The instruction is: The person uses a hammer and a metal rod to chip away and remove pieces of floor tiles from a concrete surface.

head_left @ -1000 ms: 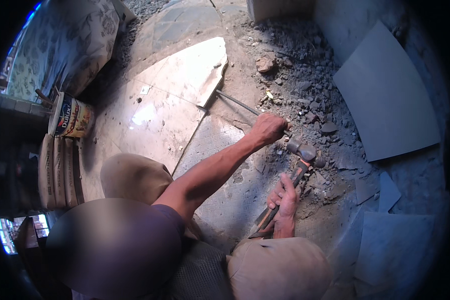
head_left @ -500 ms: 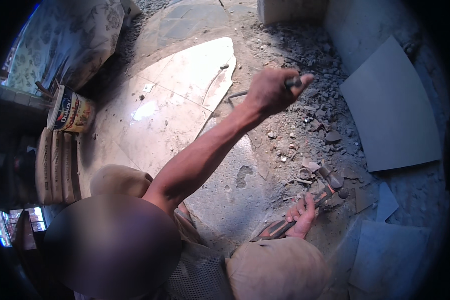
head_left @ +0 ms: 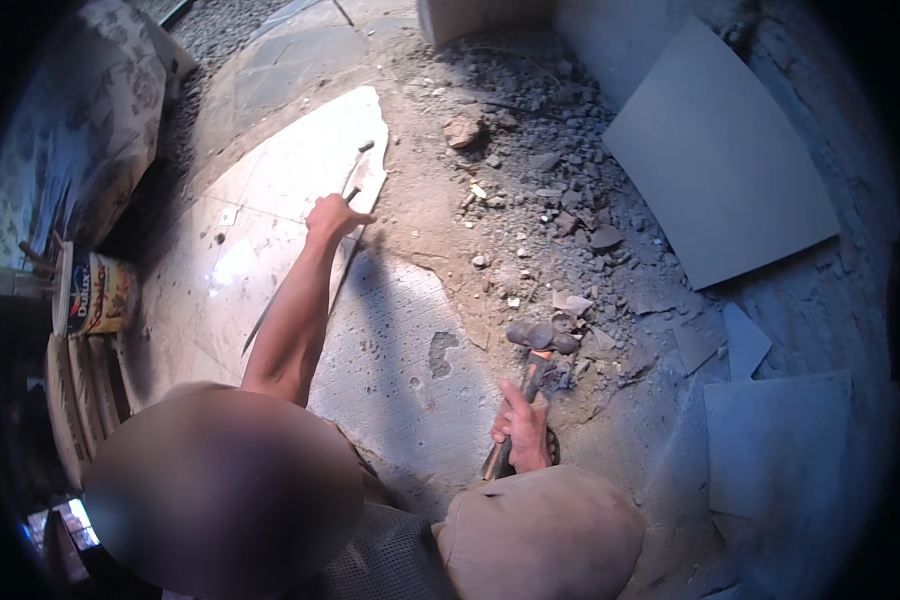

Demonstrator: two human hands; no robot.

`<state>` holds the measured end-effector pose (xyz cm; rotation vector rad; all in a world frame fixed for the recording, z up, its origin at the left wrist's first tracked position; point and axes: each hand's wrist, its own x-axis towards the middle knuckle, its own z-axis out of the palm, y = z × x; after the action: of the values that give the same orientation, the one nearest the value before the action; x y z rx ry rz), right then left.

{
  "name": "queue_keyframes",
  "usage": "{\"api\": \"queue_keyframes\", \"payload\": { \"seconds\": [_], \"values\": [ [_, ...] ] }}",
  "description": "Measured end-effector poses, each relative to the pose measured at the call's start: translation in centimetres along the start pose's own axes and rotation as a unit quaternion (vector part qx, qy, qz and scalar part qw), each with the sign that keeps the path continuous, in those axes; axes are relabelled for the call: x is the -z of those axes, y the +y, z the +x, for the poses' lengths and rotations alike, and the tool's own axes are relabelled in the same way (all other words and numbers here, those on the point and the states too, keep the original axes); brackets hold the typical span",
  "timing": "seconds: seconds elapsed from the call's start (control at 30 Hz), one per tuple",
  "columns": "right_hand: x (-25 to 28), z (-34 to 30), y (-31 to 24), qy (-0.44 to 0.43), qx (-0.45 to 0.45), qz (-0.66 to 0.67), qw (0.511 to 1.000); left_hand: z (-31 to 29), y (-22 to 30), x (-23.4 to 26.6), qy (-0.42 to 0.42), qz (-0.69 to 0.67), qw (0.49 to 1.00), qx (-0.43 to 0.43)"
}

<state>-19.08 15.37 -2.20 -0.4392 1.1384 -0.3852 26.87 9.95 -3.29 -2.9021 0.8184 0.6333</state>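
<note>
My left hand reaches forward over the edge of the pale floor tiles, closed around a slim dark metal chisel. One end of the chisel sticks out past the fist; part of its shaft is hidden behind my forearm. Close to my right knee, my right hand is wrapped round the handle of a hammer. The hammer's heavy head points away from me, beside broken tile bits. Between my hands lies a bared patch of rough grey screed with a pit in it.
Rubble spreads ahead and right, with a reddish lump in it. A large grey tile leans at the right, above another flat tile. A paint bucket and stacked sacks stand left.
My left hand has swung from above the rubble leftward to the tile edge, still gripping the chisel. The hammer in my right hand now points more straight ahead. The view has shifted.
</note>
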Motion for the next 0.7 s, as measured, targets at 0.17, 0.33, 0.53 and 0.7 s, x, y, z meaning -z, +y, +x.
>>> {"api": "queue_keyframes", "payload": {
  "seconds": [0.17,0.33,0.53,0.7],
  "values": [
    [0.3,0.3,1.8,-0.006,-0.028,-0.014,0.999,-0.5,1.3,-2.1,0.024,-0.032,0.999,0.011],
    [0.1,0.4,2.4,0.016,-0.024,-0.021,0.999,-0.2,0.8,-1.3,0.030,-0.043,0.999,0.009],
    [0.9,1.1,2.8,0.026,-0.037,-0.039,0.998,-0.5,1.5,-1.4,0.097,-0.037,0.994,-0.032],
    [1.6,1.9,3.6,0.001,-0.019,-0.037,0.999,-1.2,1.9,1.2,0.158,-0.040,0.985,-0.057]
  ]
}}
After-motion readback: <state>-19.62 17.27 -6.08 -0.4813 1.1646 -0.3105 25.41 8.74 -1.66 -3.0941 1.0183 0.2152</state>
